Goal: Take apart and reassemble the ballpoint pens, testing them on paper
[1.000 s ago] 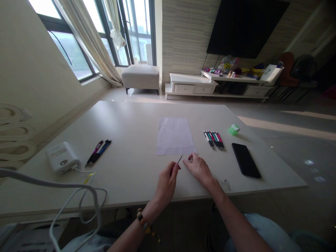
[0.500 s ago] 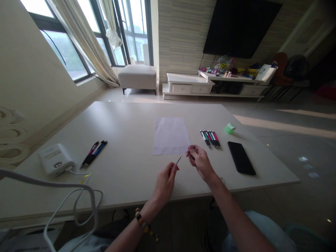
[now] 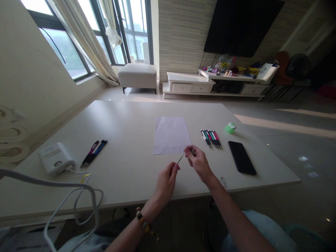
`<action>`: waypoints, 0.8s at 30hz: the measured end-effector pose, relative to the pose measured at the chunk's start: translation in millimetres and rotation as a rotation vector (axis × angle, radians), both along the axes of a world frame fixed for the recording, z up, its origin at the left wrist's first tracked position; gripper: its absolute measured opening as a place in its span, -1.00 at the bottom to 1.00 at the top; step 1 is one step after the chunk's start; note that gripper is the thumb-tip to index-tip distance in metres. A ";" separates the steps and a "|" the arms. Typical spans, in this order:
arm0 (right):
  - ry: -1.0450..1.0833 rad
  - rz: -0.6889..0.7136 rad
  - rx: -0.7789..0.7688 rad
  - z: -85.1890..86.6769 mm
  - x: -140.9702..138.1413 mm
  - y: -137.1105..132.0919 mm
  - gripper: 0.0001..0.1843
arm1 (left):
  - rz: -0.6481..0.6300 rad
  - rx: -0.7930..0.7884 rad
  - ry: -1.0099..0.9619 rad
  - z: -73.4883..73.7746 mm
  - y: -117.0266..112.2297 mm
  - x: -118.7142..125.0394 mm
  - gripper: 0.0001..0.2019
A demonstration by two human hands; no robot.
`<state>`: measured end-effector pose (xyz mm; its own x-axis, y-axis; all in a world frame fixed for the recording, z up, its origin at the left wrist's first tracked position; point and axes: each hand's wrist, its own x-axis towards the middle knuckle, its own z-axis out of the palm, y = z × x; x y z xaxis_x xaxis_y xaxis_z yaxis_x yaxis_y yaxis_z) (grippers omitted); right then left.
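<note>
My left hand point(image 3: 166, 179) is closed around a thin dark pen refill point(image 3: 180, 159), which points up and to the right over the table. My right hand point(image 3: 197, 159) has thumb and fingers pinched together just past the refill's tip. What they hold is too small to make out. Behind both hands lies a white sheet of paper point(image 3: 171, 134) with rows of small writing along its near edge. Several click pens point(image 3: 211, 138) in green, white and red lie side by side, right of the paper.
On the right are a black phone point(image 3: 241, 157) and a small green box point(image 3: 230, 127). A small clear item point(image 3: 223, 181) lies beside my right forearm. On the left lie a few pens point(image 3: 93, 153), a white device point(image 3: 56, 159) and a looping white cable point(image 3: 90, 196).
My right hand has moved slightly left, bringing its fingertips close to the refill's tip. My left hand has barely shifted. More of the small clear item by my right forearm shows.
</note>
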<state>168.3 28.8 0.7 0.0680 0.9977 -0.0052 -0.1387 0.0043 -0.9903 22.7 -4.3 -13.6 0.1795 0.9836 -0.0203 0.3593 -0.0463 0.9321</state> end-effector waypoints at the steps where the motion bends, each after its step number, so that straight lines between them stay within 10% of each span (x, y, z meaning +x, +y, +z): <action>1: -0.008 0.004 0.000 -0.1 -0.2 -0.3 -0.67 | 0.001 -0.002 -0.001 -0.4 0.3 -0.4 -0.67; 13: -0.109 0.007 -0.008 -0.9 -4.7 -10.0 -0.61 | 0.030 0.003 -0.011 2.8 0.7 -1.9 -0.66; 24: 0.008 -0.276 -0.012 6.5 10.4 -1.2 -0.54 | -0.027 0.060 0.034 3.8 -4.4 1.8 -0.67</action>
<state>178.8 27.6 7.2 0.3374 0.9412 -0.0185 -0.1417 0.0314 -0.9894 24.5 -8.7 -9.8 0.2058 0.9781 0.0317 0.3890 -0.1115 0.9145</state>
